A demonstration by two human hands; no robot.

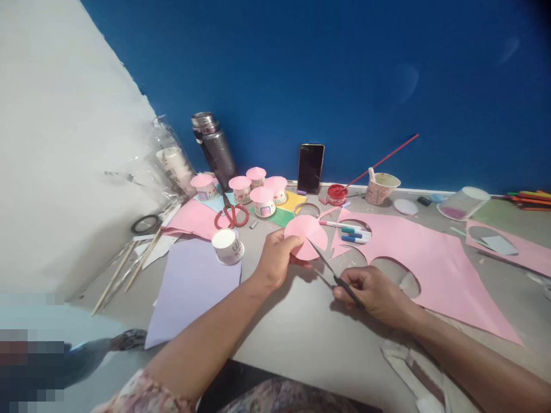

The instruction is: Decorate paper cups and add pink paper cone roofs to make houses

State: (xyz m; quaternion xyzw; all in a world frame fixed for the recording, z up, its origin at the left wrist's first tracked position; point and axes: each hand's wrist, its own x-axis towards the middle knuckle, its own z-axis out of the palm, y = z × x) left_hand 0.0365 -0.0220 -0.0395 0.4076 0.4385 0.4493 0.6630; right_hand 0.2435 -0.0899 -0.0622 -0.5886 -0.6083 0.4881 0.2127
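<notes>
On the grey bench [275, 327] we can count at least 5 small white paper cups with drawings [266, 209] that wear pink pointed paper tops [262, 194], so those look done to us. Nearer to us is 1 round white paper cup with a little drawn window [228, 246], at the far edge of the flat purple paper sheet [193, 287]. It has no pink top, so we think that part is left. The big pink paper sheet [434, 252] is full of round holes. The flat pink paper circle [317, 228] isn't pointy like the tops on the cups, so we think it needs more work.

The circle is up in front of us, between the 2 hands but closer to the left. Our left hand [278, 259] pinches its near left side, thumb on top. Our right hand [372, 291] is wrapped around the thin dark-handled metal scissors [340, 281], just to the right. A blade lies over the circle, but we can't tell how far it has cut.
</notes>
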